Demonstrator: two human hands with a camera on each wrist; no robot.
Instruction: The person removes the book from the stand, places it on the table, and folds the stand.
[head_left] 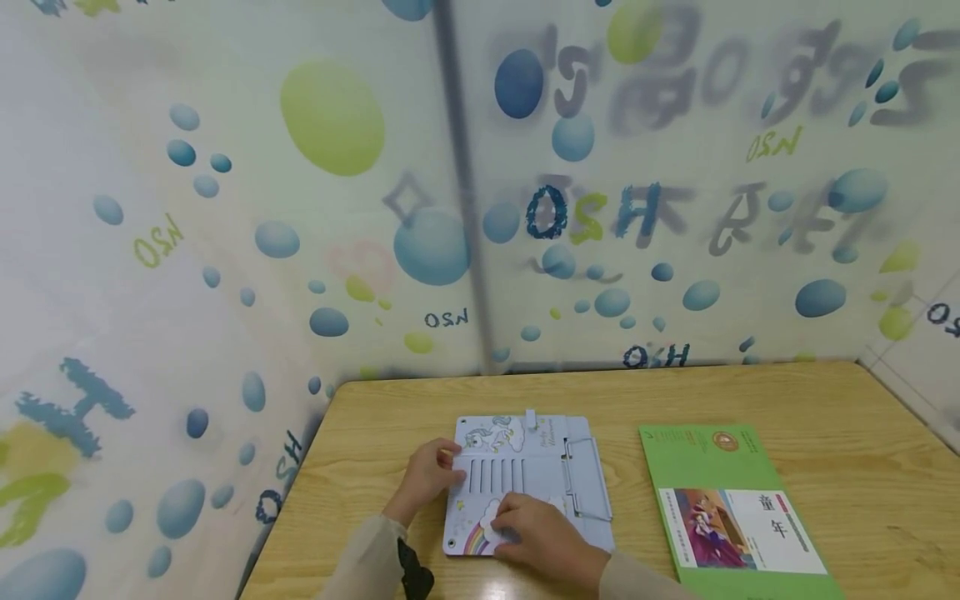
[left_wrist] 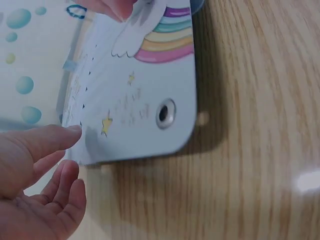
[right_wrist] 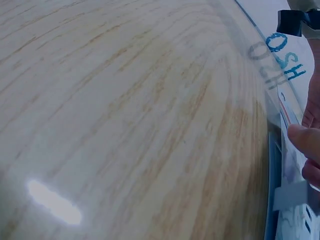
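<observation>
A pale lilac folding book stand [head_left: 543,475] with unicorn and rainbow prints lies folded on the wooden table. At its left edge is my left hand [head_left: 429,479]; in the left wrist view the thumb [left_wrist: 60,135] overlaps the board's face, with the other fingers curled at the edge below it. Over the near part of the stand, my right hand [head_left: 543,533] bends its fingers onto the printed cloud beside the rainbow [left_wrist: 165,42]. Whether those fingers pinch part of the stand I cannot tell. A wire page holder [head_left: 588,479] lies along the stand's right side.
To the right lies a green book [head_left: 708,458] with a picture on its cover. Behind the table [head_left: 420,400] hangs a white curtain [head_left: 360,250] printed with blue and green dots. A dark ribbon [head_left: 414,571] hangs at the left sleeve.
</observation>
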